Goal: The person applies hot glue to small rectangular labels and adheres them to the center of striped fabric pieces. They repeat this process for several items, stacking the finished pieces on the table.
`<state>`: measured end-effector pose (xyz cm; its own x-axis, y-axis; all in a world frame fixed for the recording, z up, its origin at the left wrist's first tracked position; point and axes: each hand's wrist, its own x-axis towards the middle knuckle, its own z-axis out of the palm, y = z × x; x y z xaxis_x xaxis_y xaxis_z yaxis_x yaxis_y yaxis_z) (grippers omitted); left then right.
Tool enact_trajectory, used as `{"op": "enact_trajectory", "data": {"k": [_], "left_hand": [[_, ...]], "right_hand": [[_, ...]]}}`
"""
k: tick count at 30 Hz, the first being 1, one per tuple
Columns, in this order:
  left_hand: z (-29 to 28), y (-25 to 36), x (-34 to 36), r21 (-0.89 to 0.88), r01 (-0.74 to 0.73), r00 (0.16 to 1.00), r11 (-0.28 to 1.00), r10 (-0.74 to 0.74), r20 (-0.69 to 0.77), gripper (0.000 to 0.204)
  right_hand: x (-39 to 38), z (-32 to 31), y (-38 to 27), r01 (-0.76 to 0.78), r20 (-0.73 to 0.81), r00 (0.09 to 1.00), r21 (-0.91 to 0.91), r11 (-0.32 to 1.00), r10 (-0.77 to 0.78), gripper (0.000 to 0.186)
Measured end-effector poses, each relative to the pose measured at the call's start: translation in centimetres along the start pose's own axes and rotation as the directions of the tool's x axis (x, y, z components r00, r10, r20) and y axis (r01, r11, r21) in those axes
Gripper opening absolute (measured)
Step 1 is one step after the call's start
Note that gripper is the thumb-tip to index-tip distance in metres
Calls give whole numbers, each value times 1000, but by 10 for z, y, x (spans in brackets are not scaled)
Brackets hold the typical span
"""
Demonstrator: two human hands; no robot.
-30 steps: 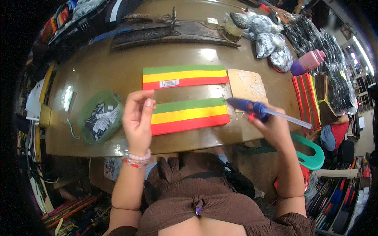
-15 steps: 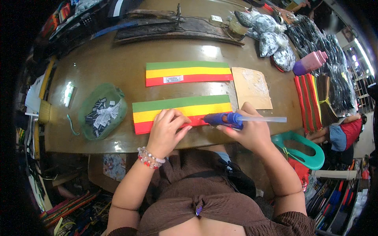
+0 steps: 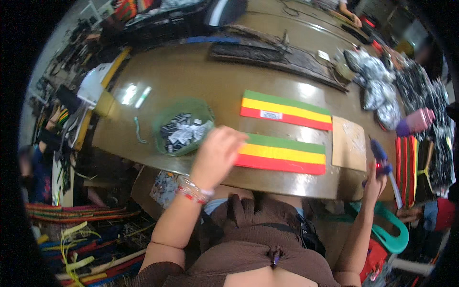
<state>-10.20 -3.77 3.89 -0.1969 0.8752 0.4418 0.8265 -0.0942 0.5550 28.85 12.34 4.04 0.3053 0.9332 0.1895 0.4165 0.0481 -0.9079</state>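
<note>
My left hand point(image 3: 220, 152), blurred by motion, is over the left end of a green, yellow and red striped band point(image 3: 282, 153), beside a green bin point(image 3: 169, 110) of small printed labels point(image 3: 184, 134). Its grip is unclear. My right hand point(image 3: 376, 177) holds a blue hot-glue gun point(image 3: 378, 154) with a clear stick, off to the right of the cardboard piece point(image 3: 348, 142), its nozzle pointing up. Behind the near band lies a second striped band point(image 3: 284, 111) with a small white label on its red stripe.
A dark worn board point(image 3: 246, 52) lies at the back, with silver bagged bundles point(image 3: 377, 91), a pink-purple bottle point(image 3: 414, 122) and stacked striped fabric point(image 3: 405, 170) along the right. A teal stool point(image 3: 397, 239) stands below. Other people appear left point(image 3: 43, 177), right point(image 3: 437, 215) and back point(image 3: 344, 9).
The view has swung left. My right hand has lifted the glue gun off the near band and moved it right; my left hand has moved leftward toward the bin.
</note>
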Motion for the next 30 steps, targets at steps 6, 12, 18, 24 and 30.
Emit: {"op": "enact_trajectory", "data": {"k": [6,12,18,24,30], "left_hand": [[-76,-69,9,227,393,911,891,-411,38,15],[-52,-80,12,72,486,868,871,-491,73,16],[-68,-43,22,-30,419,905,907,-420,-62,10],[-30,47,21,-278,269,963,922,-249,107,8],[10,77,31,-401,236,944,885,-111,311,15]], "right_hand": [[-19,-10,81,313,113,946,-555,771,-303,49],[-101,-11,56,486,93,871,-306,819,-482,46],[-111,10,-8,591,120,805,-81,803,-581,22],[-123,87,-80,-282,825,535,376,883,-181,46],[-84,85,-79,-353,819,554,392,850,-147,9]]}}
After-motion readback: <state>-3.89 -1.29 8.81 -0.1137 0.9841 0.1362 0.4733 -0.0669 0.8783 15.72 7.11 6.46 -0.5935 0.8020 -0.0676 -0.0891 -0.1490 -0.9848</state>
